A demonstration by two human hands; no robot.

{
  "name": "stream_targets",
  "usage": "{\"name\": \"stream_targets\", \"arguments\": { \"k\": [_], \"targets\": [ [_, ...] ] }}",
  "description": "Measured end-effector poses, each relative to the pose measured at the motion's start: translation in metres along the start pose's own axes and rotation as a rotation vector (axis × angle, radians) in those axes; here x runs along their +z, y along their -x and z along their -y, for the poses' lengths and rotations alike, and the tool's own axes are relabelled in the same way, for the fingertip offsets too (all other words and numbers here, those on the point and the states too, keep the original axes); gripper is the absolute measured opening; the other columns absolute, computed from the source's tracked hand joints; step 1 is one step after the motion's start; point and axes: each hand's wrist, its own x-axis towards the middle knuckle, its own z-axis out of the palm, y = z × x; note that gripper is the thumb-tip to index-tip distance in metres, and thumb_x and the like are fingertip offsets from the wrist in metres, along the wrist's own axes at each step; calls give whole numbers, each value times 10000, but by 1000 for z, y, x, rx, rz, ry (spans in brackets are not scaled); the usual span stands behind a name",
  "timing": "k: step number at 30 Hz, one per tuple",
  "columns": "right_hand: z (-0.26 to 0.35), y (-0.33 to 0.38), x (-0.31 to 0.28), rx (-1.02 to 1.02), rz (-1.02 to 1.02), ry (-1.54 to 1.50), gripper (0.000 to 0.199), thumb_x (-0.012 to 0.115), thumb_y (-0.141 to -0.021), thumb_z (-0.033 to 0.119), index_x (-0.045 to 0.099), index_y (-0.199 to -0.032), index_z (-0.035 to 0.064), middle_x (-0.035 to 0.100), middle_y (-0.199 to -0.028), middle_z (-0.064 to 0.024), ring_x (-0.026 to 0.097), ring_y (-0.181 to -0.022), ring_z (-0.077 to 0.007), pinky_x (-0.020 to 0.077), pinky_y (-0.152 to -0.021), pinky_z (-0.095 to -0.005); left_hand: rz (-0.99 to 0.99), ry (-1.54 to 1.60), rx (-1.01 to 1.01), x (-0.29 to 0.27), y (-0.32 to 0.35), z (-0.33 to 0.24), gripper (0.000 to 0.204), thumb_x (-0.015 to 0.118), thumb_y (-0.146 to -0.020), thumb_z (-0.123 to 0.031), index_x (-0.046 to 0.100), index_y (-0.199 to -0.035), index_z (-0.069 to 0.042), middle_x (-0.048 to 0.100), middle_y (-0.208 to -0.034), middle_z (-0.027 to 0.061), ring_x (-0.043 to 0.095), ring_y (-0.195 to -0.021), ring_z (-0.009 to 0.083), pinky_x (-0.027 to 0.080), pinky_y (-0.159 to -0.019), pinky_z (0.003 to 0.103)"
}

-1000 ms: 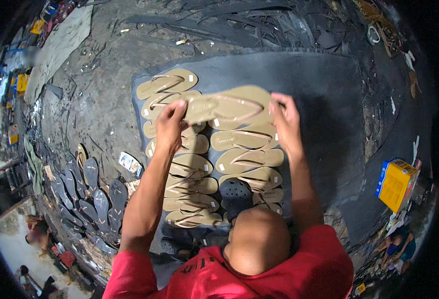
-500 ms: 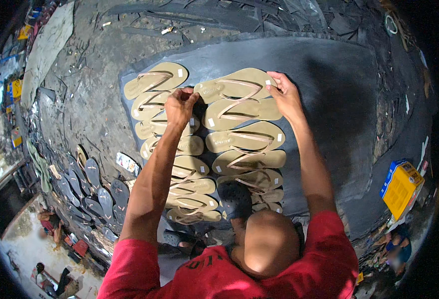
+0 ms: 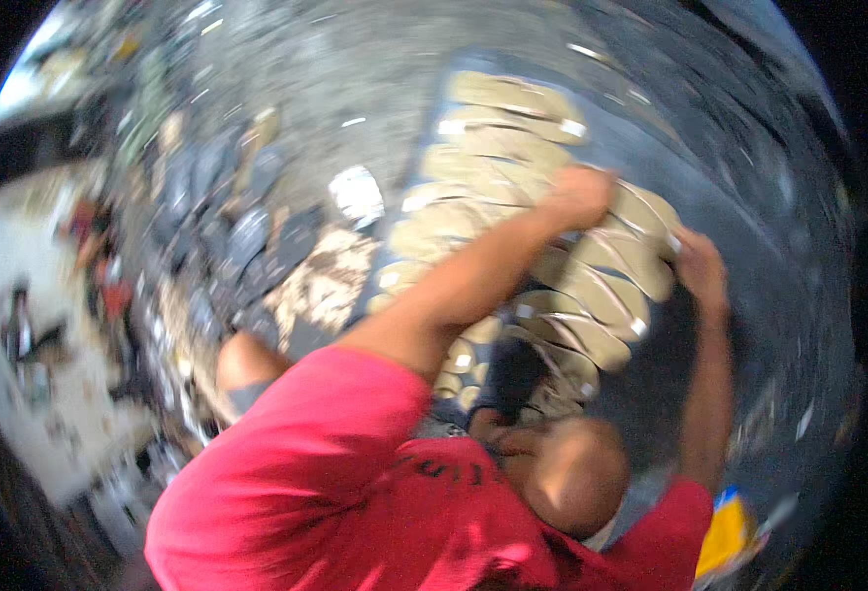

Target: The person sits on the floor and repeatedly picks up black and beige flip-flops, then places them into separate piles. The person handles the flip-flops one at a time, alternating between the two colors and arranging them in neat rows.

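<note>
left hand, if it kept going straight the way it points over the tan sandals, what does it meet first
Most likely the tan sandal directly ahead of the left hand, on the dark mat; the right hand lies just beyond. Motion blur makes depth uncertain.

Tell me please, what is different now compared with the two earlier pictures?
The camera swung, so the view is tilted and blurred. The left hand and right hand stayed on the tan sandal sole at the top of the right column; it now lies more slanted. Whether the fingers grip it cannot be told. The rows of tan soles remain on the dark sheet.
</note>
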Motion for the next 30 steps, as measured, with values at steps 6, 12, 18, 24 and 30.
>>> {"name": "stream_targets", "arguments": {
  "k": [6,12,18,24,30],
  "targets": [
    [-36,45,55,-43,-476,-577,307,502,-1034,214,606,-1232,4,649,-1002,-104,607,-880,-191,481,-773,-304,-891,527,313,-3,95,134,364,611,-906,-201,634,-1243,-67,640,-1238,177,604,-1131,371,456,-1007,449],
    [29,139,143,363,-382,-799,397,492,-1038,374,595,-833,50,463,-599,-2,386,-453,-75,319,-422,-259,-1420,325,-365,11,316,424,268,600,-944,-159,645,-1194,-76,686,-976,134,663,-885,236,517,-809,358],
    [83,160,104,612,-260,-307,523,499,-1016,442,645,-1190,-29,687,-783,-149,596,-764,-260,464,-726,-399,-1323,179,-724,-34,424,581,374,634,-908,-257,607,-1256,-122,670,-1130,155,625,-1071,340,485,-915,481],
    [129,205,87,463,-647,-252,524,555,-994,389,571,-1326,-16,709,-1055,-194,640,-1099,-293,463,-989,-374,-1163,14,-758,-66,428,648,489,673,-862,-321,584,-1315,-159,613,-1259,156,535,-1210,355,402,-1031,496],
    [201,255,34,430,-671,185,478,563,-998,353,591,-1291,-24,694,-1085,-213,634,-1100,-315,468,-983,-389,-1255,78,-1137,-67,488,735,504,638,-890,-342,560,-1349,-151,576,-1326,150,497,-1259,352,373,-1045,519]
  ]
}}
